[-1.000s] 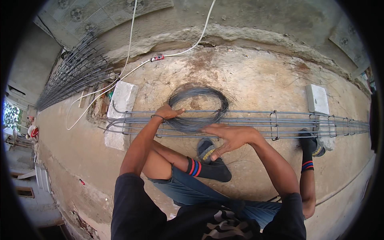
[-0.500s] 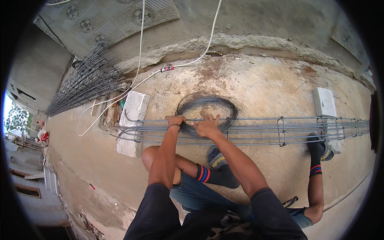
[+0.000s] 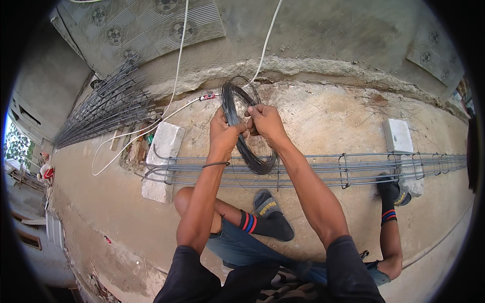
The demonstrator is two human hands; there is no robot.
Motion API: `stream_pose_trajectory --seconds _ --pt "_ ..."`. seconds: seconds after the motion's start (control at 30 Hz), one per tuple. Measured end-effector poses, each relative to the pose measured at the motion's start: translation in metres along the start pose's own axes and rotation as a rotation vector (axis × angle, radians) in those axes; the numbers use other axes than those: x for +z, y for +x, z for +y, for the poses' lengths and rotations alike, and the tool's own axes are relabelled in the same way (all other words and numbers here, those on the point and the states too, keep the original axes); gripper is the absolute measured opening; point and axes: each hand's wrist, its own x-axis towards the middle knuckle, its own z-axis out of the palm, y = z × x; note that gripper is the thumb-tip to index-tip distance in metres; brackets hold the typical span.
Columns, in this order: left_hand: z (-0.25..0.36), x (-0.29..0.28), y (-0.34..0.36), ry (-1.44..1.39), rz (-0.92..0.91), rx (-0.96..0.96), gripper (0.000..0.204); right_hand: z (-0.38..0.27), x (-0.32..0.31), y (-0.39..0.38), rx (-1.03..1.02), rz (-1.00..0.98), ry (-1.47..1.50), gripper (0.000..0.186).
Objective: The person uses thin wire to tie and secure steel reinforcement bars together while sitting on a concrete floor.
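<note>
A coil of thin dark wire [image 3: 260, 162] is held up in a tilted loop above the bundle of steel bars with stirrups [image 3: 345, 171]. My left hand [image 3: 226, 132] is closed on the coil's left side, thumb against the strands. My right hand [image 3: 264, 122] pinches wire at the coil's upper right, close beside the left hand. The lower end of the coil hangs over the long bars, which lie across two pale blocks, one at the left [image 3: 162, 135] and one at the right [image 3: 397, 132].
More steel cages [image 3: 96, 113] lean along the upper left. A white cable [image 3: 183, 30] with a red connector [image 3: 207, 97] runs behind the coil, below a cement wall [image 3: 343, 35]. My socked feet [image 3: 273, 223] and sandals are just below the bars. Small red-and-white shapes [image 3: 48, 171] sit at the far left.
The coil was lying flat on the bars; both hands have since gripped it and lifted it away from me into a tilted, narrower loop. My right hand's spread fingers have closed.
</note>
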Motion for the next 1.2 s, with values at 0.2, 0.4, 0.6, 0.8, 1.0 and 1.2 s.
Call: stream_pose_trajectory --seconds 0.2,0.4,0.6,0.8,1.0,1.2 --pt "0.043 0.022 0.017 0.242 -0.343 0.01 0.05 -0.074 -0.022 -0.003 0.088 0.252 0.787 0.018" --pt "0.028 0.055 0.053 0.516 -0.5 0.264 0.055 -0.075 -0.087 -0.013 0.109 0.159 0.504 0.015" --pt "0.077 0.107 0.039 0.523 -0.596 0.02 0.044 -0.099 -0.185 -0.075 -0.728 0.601 -1.036 0.038" --pt "0.14 0.154 0.013 0.735 -0.789 0.644 0.043 -0.125 -0.208 -0.068 -1.145 0.628 -1.036 0.037" --pt "0.141 0.146 0.0 1.168 0.103 1.424 0.091 -0.175 -0.249 -0.084 -0.943 0.573 -0.992 0.019" --pt "0.16 0.146 0.018 0.648 -0.02 1.295 0.102 -0.251 -0.301 -0.114 -0.921 0.796 -1.183 0.015"
